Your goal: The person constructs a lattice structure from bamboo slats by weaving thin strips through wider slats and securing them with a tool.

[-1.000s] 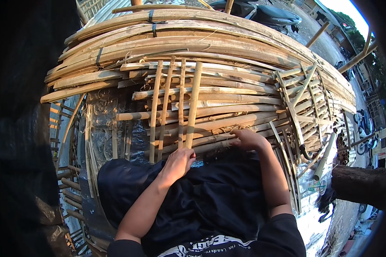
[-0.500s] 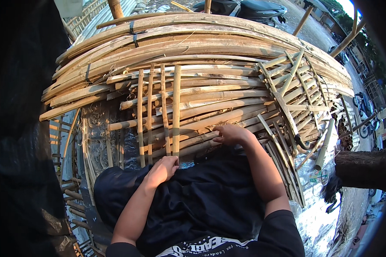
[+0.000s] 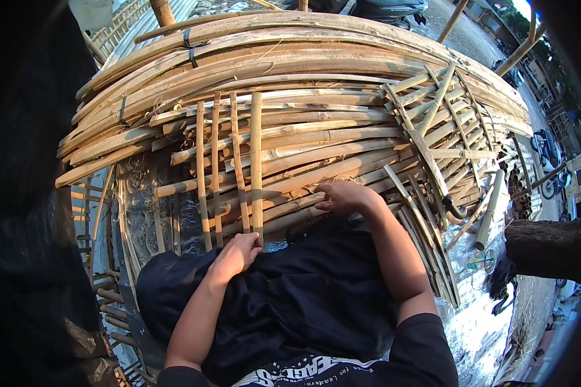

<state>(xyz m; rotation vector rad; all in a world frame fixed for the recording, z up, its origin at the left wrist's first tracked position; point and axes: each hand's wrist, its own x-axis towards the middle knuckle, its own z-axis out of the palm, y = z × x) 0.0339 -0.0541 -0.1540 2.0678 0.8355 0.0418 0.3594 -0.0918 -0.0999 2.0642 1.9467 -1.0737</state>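
Weaving bamboo strips on a big curved frame
Left hand (image 3: 235, 253) pinching the bottom of an upright strip (image 3: 256, 168); right hand (image 3: 342, 197) curled on the flat strips (image 3: 316, 151) just beside

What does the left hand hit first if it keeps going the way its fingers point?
Probably the upright bamboo strip: the left hand already sits at its lower end, fingers aimed up along it. Depth is unclear.

I'm in an outdoor bamboo workshop: stacked bamboo poles (image 3: 290, 58), woven slats (image 3: 239, 168), bicycles (image 3: 549, 148) beside the road.
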